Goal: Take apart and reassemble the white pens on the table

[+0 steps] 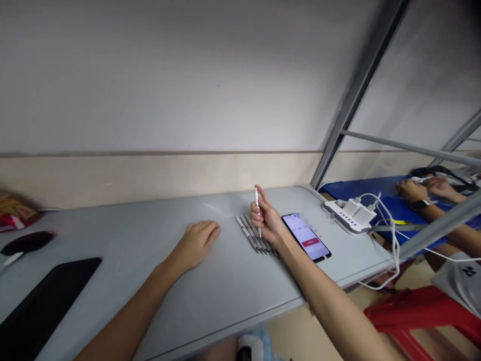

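Note:
My right hand (266,218) is closed around a white pen (257,197) with a grey lower part, held nearly upright with a fingertip near its top end. Just below that hand, several similar white-and-grey pens (248,234) lie side by side on the grey desk (210,301); the hand and wrist cover some of them. Left of the pens, my left hand (199,242) rests on the desktop with its fingers loosely curled together, and nothing shows in it.
A lit phone (308,238) lies right of the pens, then a power strip (347,216) with chargers and white cables. Dark flat object (48,306), black oval item (28,243) and red packet (17,213) sit left. Another person's hands (413,193) are beyond the metal frame (356,95).

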The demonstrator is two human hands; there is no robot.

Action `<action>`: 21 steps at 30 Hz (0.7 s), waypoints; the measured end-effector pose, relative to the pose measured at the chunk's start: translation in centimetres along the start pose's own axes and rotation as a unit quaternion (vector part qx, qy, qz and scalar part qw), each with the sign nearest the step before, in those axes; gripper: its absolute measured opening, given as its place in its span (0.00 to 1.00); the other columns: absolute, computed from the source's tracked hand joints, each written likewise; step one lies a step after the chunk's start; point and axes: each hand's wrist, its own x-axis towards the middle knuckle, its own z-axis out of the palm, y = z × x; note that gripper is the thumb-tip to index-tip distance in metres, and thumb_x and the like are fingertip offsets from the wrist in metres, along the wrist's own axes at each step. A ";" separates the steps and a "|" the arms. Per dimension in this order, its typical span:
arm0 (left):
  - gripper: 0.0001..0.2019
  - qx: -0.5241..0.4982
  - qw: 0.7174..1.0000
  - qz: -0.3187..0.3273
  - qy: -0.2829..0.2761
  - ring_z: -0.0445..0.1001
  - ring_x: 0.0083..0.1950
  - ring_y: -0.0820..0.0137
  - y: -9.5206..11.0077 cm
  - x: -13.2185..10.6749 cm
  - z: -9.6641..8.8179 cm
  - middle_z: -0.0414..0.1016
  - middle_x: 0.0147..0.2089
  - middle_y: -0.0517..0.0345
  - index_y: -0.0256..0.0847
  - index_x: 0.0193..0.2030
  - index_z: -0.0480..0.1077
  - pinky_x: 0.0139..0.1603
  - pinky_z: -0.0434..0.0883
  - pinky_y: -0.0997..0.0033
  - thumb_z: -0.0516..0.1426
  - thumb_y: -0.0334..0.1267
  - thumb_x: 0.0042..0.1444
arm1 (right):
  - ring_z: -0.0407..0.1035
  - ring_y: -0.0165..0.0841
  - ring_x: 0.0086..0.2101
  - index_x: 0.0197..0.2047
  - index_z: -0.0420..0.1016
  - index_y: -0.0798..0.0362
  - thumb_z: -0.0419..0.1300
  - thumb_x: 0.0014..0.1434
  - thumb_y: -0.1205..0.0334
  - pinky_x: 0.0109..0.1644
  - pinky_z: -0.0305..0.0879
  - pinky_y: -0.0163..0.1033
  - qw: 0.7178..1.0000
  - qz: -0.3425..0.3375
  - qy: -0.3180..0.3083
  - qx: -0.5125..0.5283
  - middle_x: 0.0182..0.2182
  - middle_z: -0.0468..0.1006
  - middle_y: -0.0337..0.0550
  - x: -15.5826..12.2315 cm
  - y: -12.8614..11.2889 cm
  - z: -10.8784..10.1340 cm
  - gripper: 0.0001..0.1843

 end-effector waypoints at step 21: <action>0.08 0.098 0.993 -0.059 0.018 0.70 0.36 0.66 -1.1 -0.2 -0.6 0.73 0.33 0.57 0.42 0.32 0.65 0.37 0.59 0.68 0.47 0.36 0.61 | 0.65 0.26 0.25 0.49 0.67 0.47 0.62 0.53 0.59 0.29 0.64 0.34 0.959 -0.037 -0.008 -0.280 0.29 0.66 0.34 -0.8 3.4 2.2 0.19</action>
